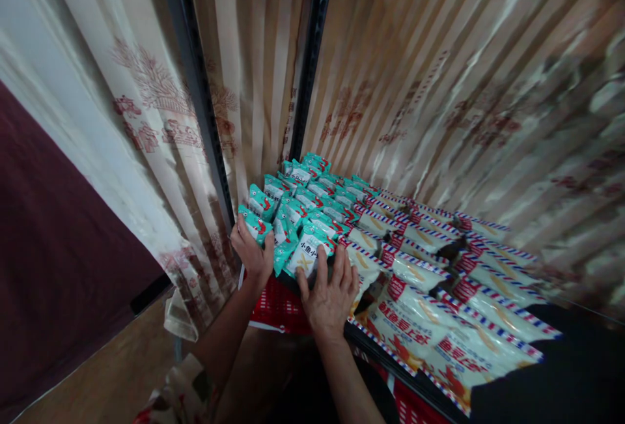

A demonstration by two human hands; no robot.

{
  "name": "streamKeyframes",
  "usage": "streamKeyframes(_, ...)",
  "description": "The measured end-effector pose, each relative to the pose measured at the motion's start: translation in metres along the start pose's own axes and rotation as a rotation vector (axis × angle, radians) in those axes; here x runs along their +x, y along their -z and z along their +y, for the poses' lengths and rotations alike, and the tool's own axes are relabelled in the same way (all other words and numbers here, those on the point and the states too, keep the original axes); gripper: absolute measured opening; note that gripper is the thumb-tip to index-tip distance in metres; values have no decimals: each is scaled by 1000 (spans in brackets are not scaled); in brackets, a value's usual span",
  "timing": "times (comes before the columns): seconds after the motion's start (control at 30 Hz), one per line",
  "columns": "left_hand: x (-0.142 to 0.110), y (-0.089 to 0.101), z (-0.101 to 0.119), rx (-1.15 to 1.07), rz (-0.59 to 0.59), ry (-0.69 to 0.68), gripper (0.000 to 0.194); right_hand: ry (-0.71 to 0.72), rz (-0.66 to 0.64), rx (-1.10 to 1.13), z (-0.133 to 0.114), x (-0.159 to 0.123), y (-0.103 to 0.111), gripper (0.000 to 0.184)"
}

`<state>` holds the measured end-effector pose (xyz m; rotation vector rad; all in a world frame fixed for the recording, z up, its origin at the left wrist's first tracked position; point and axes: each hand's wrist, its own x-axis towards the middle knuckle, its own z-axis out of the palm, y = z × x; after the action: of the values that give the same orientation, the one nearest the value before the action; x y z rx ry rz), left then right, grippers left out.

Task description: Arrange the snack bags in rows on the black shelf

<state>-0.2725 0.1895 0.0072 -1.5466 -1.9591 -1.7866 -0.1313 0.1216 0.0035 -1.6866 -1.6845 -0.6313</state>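
At the near left corner of the display, my left hand [254, 256] grips a teal snack packet [254, 223], thumb on one side and fingers on the other. My right hand [331, 294] rests with spread fingertips against the lower part of another teal packet [306, 251], which has a white panel and dark lettering. Behind these two, several more teal packets [295, 209] stand in close rows. To the right of my right hand, a clear-fronted snack bag [364, 264] with a red-and-blue striped edge touches or nearly touches the fingers.
Larger striped-edge bags [415, 323] fill the right side of the display. A red perforated basket [278, 307] shows below the packets. Dark metal uprights [198, 72] rise at the back left, before pleated printed curtains [390, 53]. A black surface [551, 372] lies at the right.
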Motion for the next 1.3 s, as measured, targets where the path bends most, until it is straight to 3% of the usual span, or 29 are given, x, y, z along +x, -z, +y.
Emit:
streamKeyframes(0.1, 6, -7, 2, 8, 23, 47, 74, 2, -4, 1, 1, 0, 0, 58)
streamKeyframes(0.27, 14, -13, -5, -44, 49, -68, 68, -1, -19, 11, 1, 0, 0, 58)
streamKeyframes(0.4, 16, -17, -11, -39, -2, -148, 57, 1, -12, 9, 1, 0, 1, 58)
streamKeyframes(0.7, 16, -25, -22, -54, -102, -246, 62, -6, 5, 16, -1, 1, 0, 57)
streamKeyframes(1.03, 2, -24, -19, -149, 60, -151, 53, 3, 12, 24, 1, 0, -1, 56)
streamKeyframes(1.3, 7, -24, -27, -160, -13, -93, 48, -3, -5, 38, 1, 0, 0, 57)
